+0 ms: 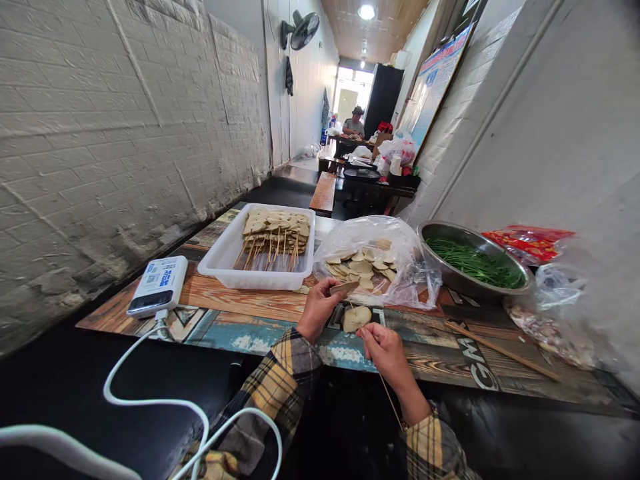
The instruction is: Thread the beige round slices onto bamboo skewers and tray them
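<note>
My left hand [317,308] pinches a thin pale beige food slice [345,288] near the open plastic bag. Closed around a thin wooden skewer [389,395], my right hand [387,350] is just to the right. A folded-looking slice [357,319] is threaded on that skewer, whose tip points up toward my left hand. More loose slices [361,265] lie in the clear plastic bag [405,243] beyond my hands. The white plastic tray [220,262] at the left holds stacked skewers of slices [277,230], their sticks toward me.
A steel bowl [520,288] of green stalks stands right of the bag. Bare skewers [505,350] lie on the patterned tabletop [240,333]. A white power bank [159,283] with a white cable [117,397] sits at left. Another person [354,125] sits far back.
</note>
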`<state>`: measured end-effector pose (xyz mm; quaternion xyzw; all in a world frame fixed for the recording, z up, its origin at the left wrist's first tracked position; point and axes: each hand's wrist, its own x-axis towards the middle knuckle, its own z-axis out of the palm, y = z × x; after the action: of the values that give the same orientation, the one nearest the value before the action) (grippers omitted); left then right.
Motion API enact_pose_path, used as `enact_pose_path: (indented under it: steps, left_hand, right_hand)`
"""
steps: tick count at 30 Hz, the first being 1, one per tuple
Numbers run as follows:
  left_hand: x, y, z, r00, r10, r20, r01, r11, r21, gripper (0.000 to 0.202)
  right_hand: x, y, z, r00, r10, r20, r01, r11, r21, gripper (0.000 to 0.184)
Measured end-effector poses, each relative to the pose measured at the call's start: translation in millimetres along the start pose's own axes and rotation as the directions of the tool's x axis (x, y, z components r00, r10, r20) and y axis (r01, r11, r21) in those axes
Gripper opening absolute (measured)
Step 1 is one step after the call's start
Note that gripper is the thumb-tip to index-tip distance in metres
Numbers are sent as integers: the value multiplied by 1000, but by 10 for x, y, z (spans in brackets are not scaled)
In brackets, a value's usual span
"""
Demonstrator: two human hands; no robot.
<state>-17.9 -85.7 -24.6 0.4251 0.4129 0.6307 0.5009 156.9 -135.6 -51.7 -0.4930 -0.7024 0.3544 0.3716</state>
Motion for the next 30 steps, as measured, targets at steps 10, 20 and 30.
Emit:
enact_pose_path:
  steps: [10, 20, 30]
  left_hand:
    - [16, -30, -8, 1000, -16, -5, 16, 1000, -27, 26]
    - [10, -54, 3, 995, -84, 55, 90, 988, -121, 30]
    - [19, -55, -17, 976, -204, 69, 215, 948, -236, 36]
  right_hand:
    - [10, 21, 2, 1000, -19, 0, 19, 1000, -10, 37]
    - [5, 27, 6, 999, -17, -30, 17, 1000, -1, 36]
    - [-12, -51, 10, 999, -26, -38, 26, 1000, -1, 39]
